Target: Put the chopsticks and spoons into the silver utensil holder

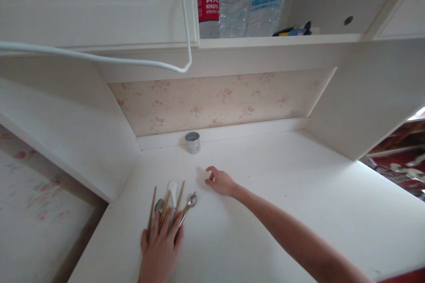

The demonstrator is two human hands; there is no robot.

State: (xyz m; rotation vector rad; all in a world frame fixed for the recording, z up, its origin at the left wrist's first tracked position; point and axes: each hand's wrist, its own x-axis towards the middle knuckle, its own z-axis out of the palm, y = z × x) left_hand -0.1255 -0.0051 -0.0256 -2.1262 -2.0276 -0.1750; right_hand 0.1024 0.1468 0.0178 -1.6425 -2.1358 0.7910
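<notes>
My left hand lies flat on the white desk, fingers stretched over the handles of a bunch of utensils: wooden chopsticks, a white spoon and a metal spoon. My right hand reaches forward across the desk, fingers loosely curled and apart, holding nothing. It hovers a little short of a small grey metal cup that stands upright against the back ledge.
A floral back panel closes the desk recess, with white side walls left and right. Water bottles stand on the shelf above. A white cable hangs across the upper left.
</notes>
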